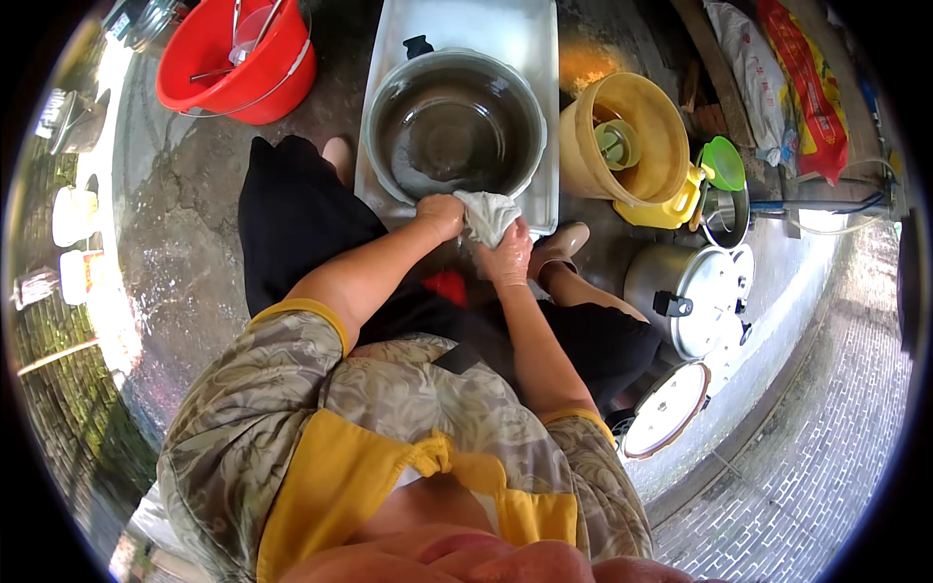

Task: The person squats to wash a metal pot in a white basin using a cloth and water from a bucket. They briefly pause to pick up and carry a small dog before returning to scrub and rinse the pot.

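In front of me a large round metal pot (452, 138) with a black side handle stands in a rectangular metal tray (539, 44). A wet white cloth (487, 214) is bunched between my hands at the pot's near rim. My left hand (442, 216) is closed on the cloth's left end, close against the rim. On the other end my right hand (508, 251) grips it, a little nearer to my body. Both hands look wet. Whether water lies in the pot's bottom I cannot tell.
A red bucket (291, 87) holding utensils stands at the upper left. To the right are a yellowish bucket (576, 146), a yellow jug (660, 213), a green bowl (725, 164), a pressure cooker (656, 280) and a round lid (665, 412) near the wall. Filled bags lie at the upper right.
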`<state>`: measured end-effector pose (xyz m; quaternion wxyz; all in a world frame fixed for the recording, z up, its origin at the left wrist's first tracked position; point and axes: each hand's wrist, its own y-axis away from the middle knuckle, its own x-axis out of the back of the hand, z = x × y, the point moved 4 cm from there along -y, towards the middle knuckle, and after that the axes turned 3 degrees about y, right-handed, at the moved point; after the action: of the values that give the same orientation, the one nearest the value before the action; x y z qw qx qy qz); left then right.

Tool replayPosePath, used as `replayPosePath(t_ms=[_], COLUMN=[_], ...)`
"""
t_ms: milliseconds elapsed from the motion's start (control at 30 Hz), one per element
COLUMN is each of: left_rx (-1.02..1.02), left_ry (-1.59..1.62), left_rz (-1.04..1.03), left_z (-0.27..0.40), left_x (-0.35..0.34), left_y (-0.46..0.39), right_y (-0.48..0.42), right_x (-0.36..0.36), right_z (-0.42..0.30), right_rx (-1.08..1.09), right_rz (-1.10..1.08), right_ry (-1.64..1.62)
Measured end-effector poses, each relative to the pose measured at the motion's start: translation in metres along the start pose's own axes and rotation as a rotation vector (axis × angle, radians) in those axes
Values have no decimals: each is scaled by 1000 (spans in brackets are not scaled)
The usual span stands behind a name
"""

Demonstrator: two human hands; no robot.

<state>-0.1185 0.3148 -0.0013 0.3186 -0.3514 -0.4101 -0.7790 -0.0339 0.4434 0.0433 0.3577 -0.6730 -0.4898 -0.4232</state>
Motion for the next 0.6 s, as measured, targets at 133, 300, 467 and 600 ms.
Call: replayPosePath(t_ms=[133,300,467,600], left_rx=[-24,-90,-134,-215], left_ry=[33,-39,-35,-78], left_rz=[47,27,23,78], left_z=[6,1,0,-1], left_x=[21,28,29,32], left_y=[-9,-24,-22,-30], right_y=[-19,-57,-64,-73], right_x=[-22,-35,-52,-86], right_z=[11,34,46,76], right_rx=[-100,-295,-453,-835], right_rz=[-77,-151,-75,-159], right_ry=[-55,-478,-416,-1102])
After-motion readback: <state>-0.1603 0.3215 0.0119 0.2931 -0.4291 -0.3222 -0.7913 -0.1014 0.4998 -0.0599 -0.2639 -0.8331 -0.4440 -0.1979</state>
